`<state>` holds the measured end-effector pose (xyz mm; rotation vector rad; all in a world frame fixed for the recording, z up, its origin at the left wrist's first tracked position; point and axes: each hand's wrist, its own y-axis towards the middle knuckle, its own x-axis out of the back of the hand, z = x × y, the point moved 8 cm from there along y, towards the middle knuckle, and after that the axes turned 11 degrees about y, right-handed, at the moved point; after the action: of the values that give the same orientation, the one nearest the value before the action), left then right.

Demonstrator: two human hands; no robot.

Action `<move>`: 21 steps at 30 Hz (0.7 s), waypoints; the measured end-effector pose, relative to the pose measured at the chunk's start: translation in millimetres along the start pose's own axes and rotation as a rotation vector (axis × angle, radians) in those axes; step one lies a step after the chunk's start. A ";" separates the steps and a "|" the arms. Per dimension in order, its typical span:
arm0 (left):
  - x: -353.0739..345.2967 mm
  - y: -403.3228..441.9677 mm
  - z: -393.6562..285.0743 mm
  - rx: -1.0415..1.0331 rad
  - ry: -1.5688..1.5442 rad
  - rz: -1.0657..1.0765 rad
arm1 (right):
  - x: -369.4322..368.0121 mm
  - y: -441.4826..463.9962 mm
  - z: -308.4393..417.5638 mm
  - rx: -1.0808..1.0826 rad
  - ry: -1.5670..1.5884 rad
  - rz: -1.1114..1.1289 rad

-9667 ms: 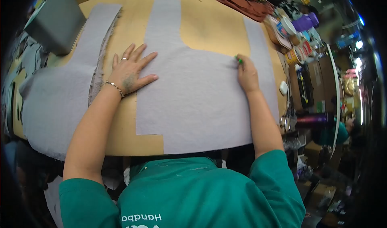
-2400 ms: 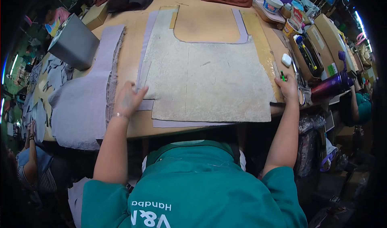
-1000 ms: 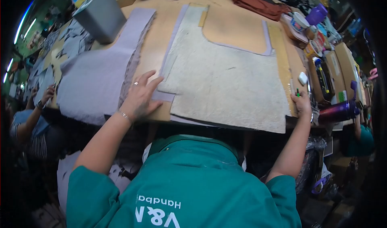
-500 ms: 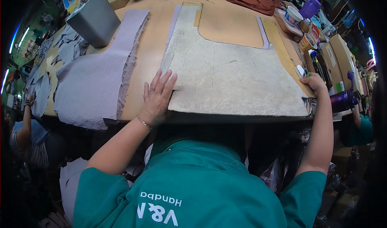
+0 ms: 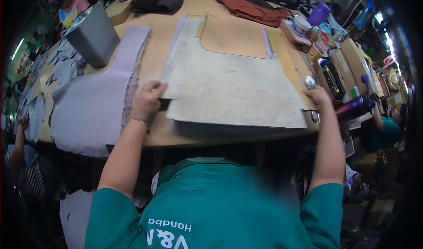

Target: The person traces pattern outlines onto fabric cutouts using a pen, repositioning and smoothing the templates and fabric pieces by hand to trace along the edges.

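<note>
A large pale grey-beige pattern board (image 5: pixel 224 88) with a U-shaped cutout at its far side lies in front of me, its near edge raised a little. My left hand (image 5: pixel 149 101) is closed, thumb and fingers pinching at the board's left edge. At the right side, my right hand (image 5: pixel 318 97) is closed at the board's tan border (image 5: pixel 284 64). A small white-and-green item (image 5: pixel 310 82) shows at its fingertips; whether it is held I cannot tell. Lilac fabric (image 5: pixel 169 50) peeks out from under the board.
Left of the board lies a frayed lilac fabric piece (image 5: pixel 88 105), with a grey metal block (image 5: pixel 94 37) behind it. At right stand a purple bottle (image 5: pixel 356 108), a cardboard box (image 5: pixel 346 66) and a white tub (image 5: pixel 301 26). Dark and rust-coloured cloth (image 5: pixel 253 9) lies at the back.
My left hand has gone from lying flat with spread fingers to pinching at the board's edge. The board's near edge has risen. The view has shifted slightly.
</note>
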<state>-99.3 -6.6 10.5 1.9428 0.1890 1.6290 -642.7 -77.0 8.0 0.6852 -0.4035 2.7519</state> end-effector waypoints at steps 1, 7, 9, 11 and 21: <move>-4.0 4.1 13.3 0.054 -0.028 -0.024 | -15.6 0.1 -11.1 0.033 0.053 -0.006; -14.1 5.8 34.1 0.171 -0.363 0.043 | -46.8 -14.3 -22.0 0.227 -0.130 -0.147; -25.0 -7.6 53.3 0.695 -0.958 -0.023 | -41.1 -17.6 -21.4 0.286 -0.250 -0.192; -46.0 -17.4 51.5 0.996 -1.213 0.077 | -41.1 -32.4 0.5 0.356 -0.437 -0.285; -41.8 0.6 40.2 0.722 -0.937 0.195 | -49.6 -22.6 -18.1 -0.162 0.512 0.053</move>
<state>-71.8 -40.3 -27.8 3.1361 0.2223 0.5969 -600.5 -59.9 -27.1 -0.0765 -0.5196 2.7656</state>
